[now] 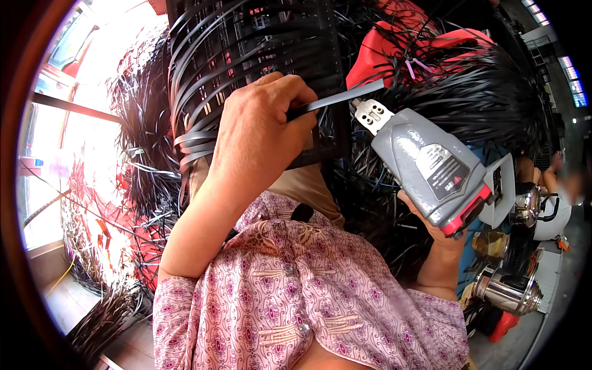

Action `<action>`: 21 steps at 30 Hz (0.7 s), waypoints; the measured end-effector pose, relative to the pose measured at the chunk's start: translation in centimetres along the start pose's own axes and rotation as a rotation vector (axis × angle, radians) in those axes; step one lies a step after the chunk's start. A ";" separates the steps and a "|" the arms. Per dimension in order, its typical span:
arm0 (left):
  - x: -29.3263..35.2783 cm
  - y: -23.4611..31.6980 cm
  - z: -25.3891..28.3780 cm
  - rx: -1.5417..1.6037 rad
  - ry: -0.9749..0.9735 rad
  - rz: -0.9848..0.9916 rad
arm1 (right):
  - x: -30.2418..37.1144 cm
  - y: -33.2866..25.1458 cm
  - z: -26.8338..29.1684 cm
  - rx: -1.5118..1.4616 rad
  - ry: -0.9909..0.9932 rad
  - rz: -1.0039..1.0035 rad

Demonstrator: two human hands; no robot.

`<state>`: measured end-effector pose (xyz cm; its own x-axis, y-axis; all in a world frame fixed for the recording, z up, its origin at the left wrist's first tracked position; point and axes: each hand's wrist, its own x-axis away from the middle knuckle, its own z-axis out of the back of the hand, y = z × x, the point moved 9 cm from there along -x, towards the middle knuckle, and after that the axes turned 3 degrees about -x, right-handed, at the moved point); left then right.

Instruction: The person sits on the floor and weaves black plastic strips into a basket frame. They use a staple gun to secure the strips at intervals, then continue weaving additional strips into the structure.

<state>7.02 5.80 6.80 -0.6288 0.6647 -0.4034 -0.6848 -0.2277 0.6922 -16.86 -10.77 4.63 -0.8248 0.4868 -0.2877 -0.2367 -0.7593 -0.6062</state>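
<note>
My left hand (262,126) is closed in a pinch on a flat grey plastic strip (351,94), whose free end sticks out to the right. My right hand (431,225) is wrapped round a grey and red hand-held power tool (425,163), which hides most of the fingers. The metal nose (372,115) of this tool points up and left, close below the strip; whether they touch I cannot tell. Beneath and beyond my left hand is a black woven strip frame (246,37), with long dark strips curving over its left side.
Bundles of loose black strips (487,92) lie at the right over red material (370,52), with purple scissor-like handles (419,66) among them. More black strips (145,105) hang at the left. Metal kettles (509,290) stand at the far right, near another person (552,209).
</note>
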 end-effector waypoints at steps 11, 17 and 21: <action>-0.1 0.0 0.1 -0.020 -0.021 0.002 | -3.9 -1.9 -0.7 -0.281 -0.098 -0.150; -0.2 -0.2 0.0 -0.030 -0.030 0.008 | -4.7 -2.2 -0.9 -0.297 -0.124 -0.178; -0.2 -0.3 0.0 -0.040 -0.033 0.000 | -4.8 -2.3 -1.0 -0.294 -0.130 -0.178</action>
<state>7.37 5.77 6.68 -0.6166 0.6879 -0.3828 -0.6995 -0.2557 0.6673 -11.86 -10.87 6.63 -0.8470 0.5265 -0.0732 -0.2404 -0.5021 -0.8307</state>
